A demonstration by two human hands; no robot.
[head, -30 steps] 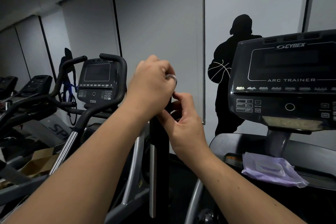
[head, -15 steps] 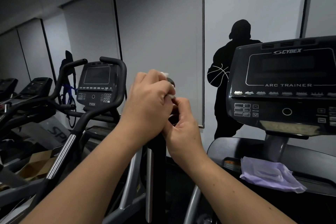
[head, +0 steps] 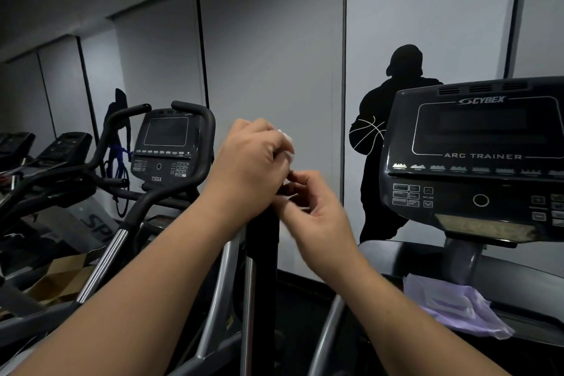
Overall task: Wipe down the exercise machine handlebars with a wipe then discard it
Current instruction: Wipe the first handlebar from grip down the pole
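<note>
Head view: left hand (head: 250,168) around handlebar (head: 262,250)

I see my left hand (head: 250,168) gripping a white wipe (head: 287,143) atop the black handlebar (head: 262,241); my right hand (head: 314,207) touches just beside it, fingers curled.

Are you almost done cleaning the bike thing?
Not yet. Done: a wipe is out and in the left hand. In hand: that hand grips it around the top of the black handlebar, with the right hand beside it. Left: the lower bar, any others, then throwing the wipe away; no bin shows.
</note>
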